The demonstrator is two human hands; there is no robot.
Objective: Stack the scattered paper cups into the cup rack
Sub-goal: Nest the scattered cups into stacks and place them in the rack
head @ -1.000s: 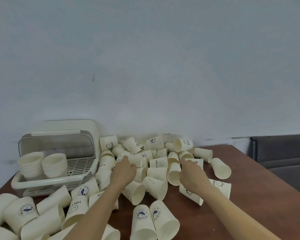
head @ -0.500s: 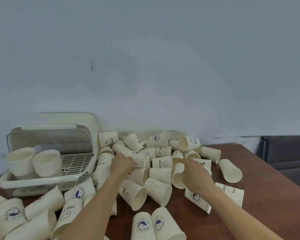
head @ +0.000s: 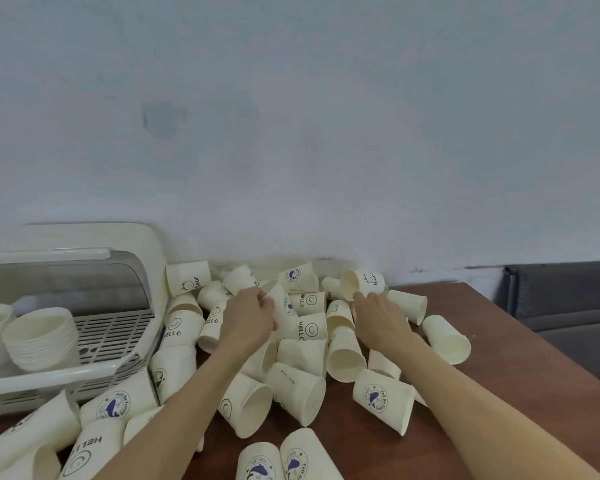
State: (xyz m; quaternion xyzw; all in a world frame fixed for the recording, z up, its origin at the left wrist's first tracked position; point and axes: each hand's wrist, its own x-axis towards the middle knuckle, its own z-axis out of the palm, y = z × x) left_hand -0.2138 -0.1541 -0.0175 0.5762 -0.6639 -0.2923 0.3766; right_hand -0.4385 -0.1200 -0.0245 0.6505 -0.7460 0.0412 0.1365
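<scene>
Several cream paper cups [head: 293, 393] with printed logos lie scattered on their sides across a brown table [head: 492, 344]. The white cup rack [head: 94, 370] stands at the left with its lid raised and two stacks of nested cups [head: 40, 336] inside. My left hand [head: 250, 318] is in the middle of the pile, fingers closed around a cup with a blue logo [head: 284, 310]. My right hand [head: 378, 318] reaches to the back of the pile, its fingertips touching the rim of a "Bear" cup [head: 362, 284]; whether it grips that cup is hidden.
A pale wall rises right behind the pile. A grey chair [head: 565, 299] sits beyond the table's right edge. More cups [head: 94, 441] crowd the near left corner in front of the rack. Bare brown tabletop shows at the right.
Both hands have moved farther back into the pile. The left hand has closed on a blue-logo cup; the right hand has reached up to the "Bear" cup near the wall.
</scene>
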